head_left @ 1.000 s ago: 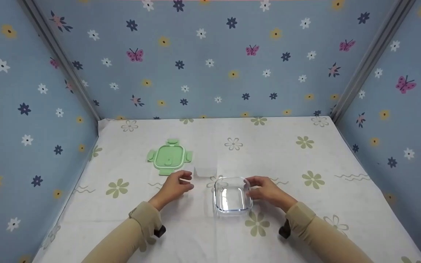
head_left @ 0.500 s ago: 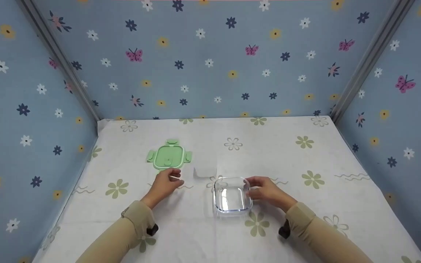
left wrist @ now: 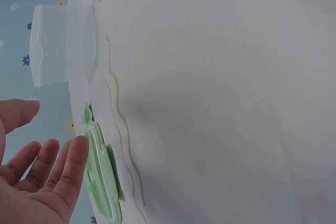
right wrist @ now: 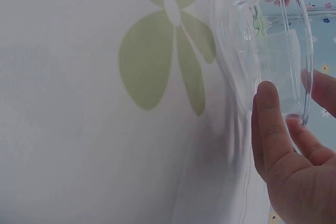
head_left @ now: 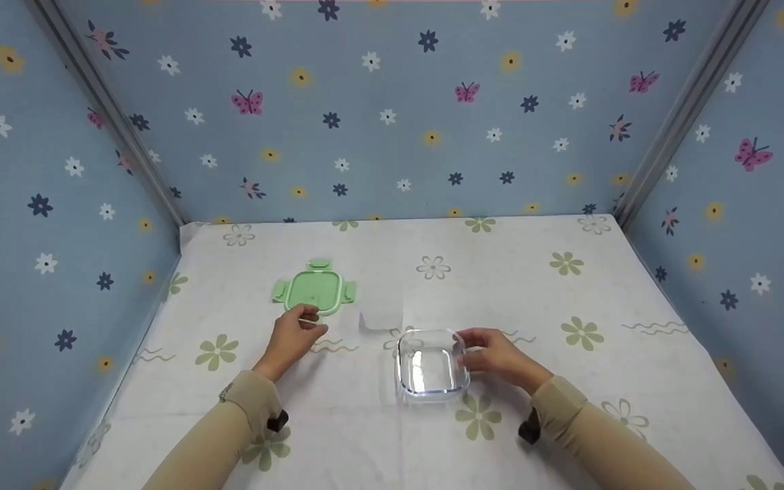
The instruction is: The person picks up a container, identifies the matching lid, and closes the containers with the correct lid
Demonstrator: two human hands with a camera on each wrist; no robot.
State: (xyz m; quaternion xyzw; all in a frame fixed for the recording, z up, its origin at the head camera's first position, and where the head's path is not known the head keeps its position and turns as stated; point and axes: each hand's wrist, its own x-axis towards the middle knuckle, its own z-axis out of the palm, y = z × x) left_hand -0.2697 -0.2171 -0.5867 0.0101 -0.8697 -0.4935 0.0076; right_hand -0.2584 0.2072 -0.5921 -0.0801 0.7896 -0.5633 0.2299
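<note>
A clear square food container [head_left: 431, 393] stands on the cloth in front of the person, in the head view. My right hand [head_left: 501, 357] grips its right side, with the thumb at the rim and fingers against the outer wall, as the right wrist view shows. A green snap-on lid [head_left: 315, 289] with side flaps lies farther back to the left. My left hand [head_left: 291, 340] is at the lid's near edge, covering its front flap. Its fingers are relaxed and bent a little, holding nothing in the left wrist view; whether they touch the lid I cannot tell.
Between lid and container stands a small translucent plastic piece [left wrist: 63, 45], faint against the cloth in the head view. A white flowered cloth [head_left: 501, 292] covers the table. Blue patterned walls [head_left: 392, 136] with grey corner posts close in the back and both sides.
My left hand has moved left and slightly away from me, from beside the lid's near right corner to its front edge. The right hand and the container have stayed in place.
</note>
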